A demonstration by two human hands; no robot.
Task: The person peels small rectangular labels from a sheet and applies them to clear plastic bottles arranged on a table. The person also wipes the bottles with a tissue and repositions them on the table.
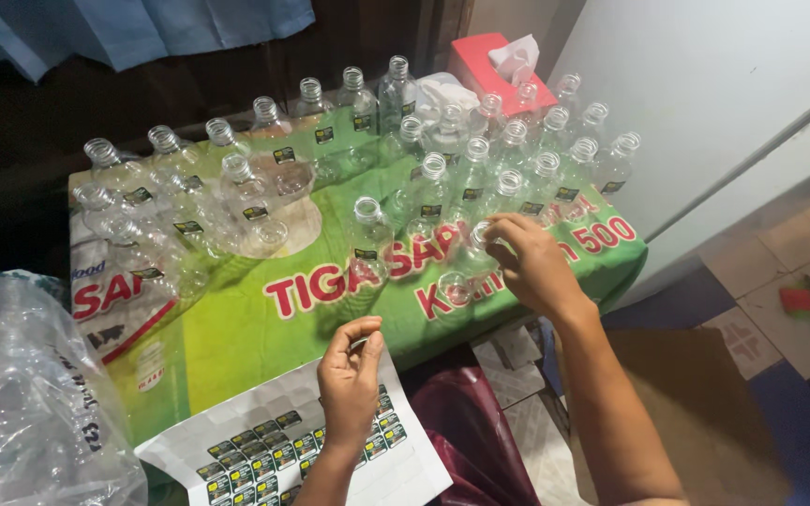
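Nearest, the left hand (350,377) hovers over a white sticker sheet (274,450) at the table's front edge, thumb and fingers curled towards each other, though whether they pinch a sticker I cannot tell. Further out, the right hand (532,262) closes its fingers around a clear plastic bottle (478,242) standing on the green printed cloth (264,319). Beyond stand rows of empty bottles (480,155) and a red tissue box (499,70).

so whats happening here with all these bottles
A person sits at a green-covered table crowded with empty clear plastic bottles, most already bearing small dark labels. The right hand grips one bottle near the front edge. The left hand pinches at a sticker sheet below.
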